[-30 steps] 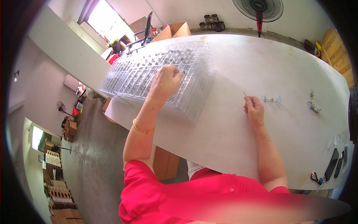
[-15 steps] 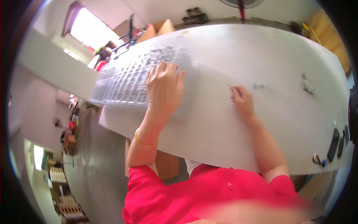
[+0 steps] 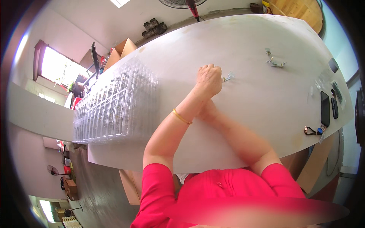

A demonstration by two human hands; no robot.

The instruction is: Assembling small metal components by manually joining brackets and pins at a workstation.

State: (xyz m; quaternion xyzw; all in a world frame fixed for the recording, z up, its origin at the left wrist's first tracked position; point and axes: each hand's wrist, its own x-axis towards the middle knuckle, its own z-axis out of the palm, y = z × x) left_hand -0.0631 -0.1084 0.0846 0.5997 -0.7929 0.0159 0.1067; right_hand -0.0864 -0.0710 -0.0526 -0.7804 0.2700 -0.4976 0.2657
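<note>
My left hand (image 3: 209, 79) is over the middle of the white table, its fingers curled closed. What it holds, if anything, is hidden by the back of the hand. My right hand (image 3: 207, 111) lies partly behind the left wrist, and its fingers cannot be seen. Just right of my left knuckles is a small metal part (image 3: 228, 77), apparently on the tabletop. Farther right lie several more small metal parts (image 3: 275, 64) in a loose group. To the left stands a stack of clear plastic trays (image 3: 118, 102), their compartments filled with small dark and silvery pieces.
The white table (image 3: 182, 148) curves around me. At its right edge rest a black phone (image 3: 325, 108), a dark narrow case (image 3: 334, 108), a black looped cord (image 3: 311, 131) and clear plastic bags (image 3: 319, 83). Beyond the far edge are a cardboard box (image 3: 123, 49) and a fan (image 3: 190, 5).
My left hand has left the tray stack and moved right, to the table's middle. My right hand has drawn in beneath it. The view has turned rightward.
</note>
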